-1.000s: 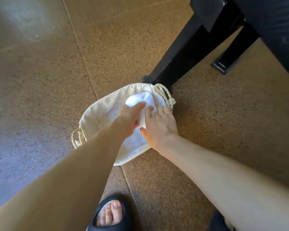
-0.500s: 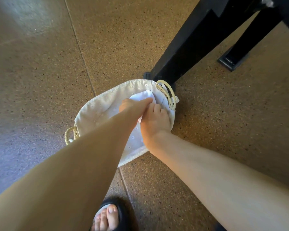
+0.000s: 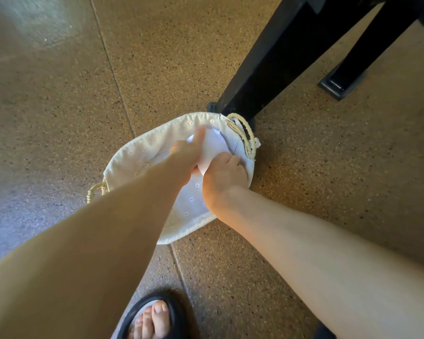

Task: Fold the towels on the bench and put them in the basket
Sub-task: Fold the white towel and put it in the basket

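The folded white towel [image 3: 212,149] is inside the basket [image 3: 142,152], in its far right part, close to the rope handle [image 3: 244,133]. Your left hand [image 3: 185,155] holds its left edge with curled fingers, while one finger points out straight over the cloth. Your right hand [image 3: 222,177] grips the near right edge; its fingers bend down around the fabric. I think you hold it from both sides so the fold does not open while you set it down. The basket stands on the speckled floor [image 3: 59,118], just beside the black bench leg [image 3: 267,67] at the far right, so the way from the bench is short. Your sandal [image 3: 154,316] is near, at the bottom. I can read no label or writing anywhere.
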### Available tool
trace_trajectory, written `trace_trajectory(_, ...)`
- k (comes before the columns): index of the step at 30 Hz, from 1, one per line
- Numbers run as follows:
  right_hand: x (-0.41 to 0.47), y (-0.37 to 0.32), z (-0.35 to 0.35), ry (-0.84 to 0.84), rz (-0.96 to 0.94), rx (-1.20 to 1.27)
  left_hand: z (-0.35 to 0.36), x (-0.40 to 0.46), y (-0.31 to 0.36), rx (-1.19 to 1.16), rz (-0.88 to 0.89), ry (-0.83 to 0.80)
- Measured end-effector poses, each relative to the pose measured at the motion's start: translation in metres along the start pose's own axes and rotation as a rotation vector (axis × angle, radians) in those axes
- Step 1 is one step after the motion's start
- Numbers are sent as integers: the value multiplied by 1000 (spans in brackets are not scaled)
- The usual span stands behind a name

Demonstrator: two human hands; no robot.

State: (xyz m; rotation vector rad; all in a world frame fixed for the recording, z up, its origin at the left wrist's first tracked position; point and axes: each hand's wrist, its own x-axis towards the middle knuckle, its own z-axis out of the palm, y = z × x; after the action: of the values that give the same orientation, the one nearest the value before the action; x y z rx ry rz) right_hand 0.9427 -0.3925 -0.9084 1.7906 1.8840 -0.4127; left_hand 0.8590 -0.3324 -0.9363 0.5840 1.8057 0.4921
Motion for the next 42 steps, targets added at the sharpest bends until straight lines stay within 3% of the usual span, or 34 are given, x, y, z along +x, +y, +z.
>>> trace_trajectory(3,0,-1,3,-10,-11,-69,-4,-1,1,46,99,9)
trace_trajectory(7,4,0,2,-6,-1,-36,8,-20,7,547,273,192)
trace_trajectory(9,3,1,3,2,3,31,12,-31,-4,742,450,302)
trace_trajectory(11,1,1,5,17,-3,48,6,-33,-16,808,741,413)
trace_trajectory(13,1,0,7,28,-6,21,-6,-31,-16,889,940,345)
trace_trajectory(16,4,-3,8,26,17,41,-19,-23,-13,985,1003,133)
trace_trajectory(20,9,-5,10,38,39,61,-28,-10,-26,1046,1135,21)
trace_trajectory(31,7,-2,4,57,3,-108,-30,-18,-15,1271,963,2)
trace_trajectory(35,-5,4,-11,22,-31,-117,-21,-38,10,1558,902,6)
trace_trajectory(42,-106,48,-70,308,-207,-24,-31,-143,84,1782,850,-61)
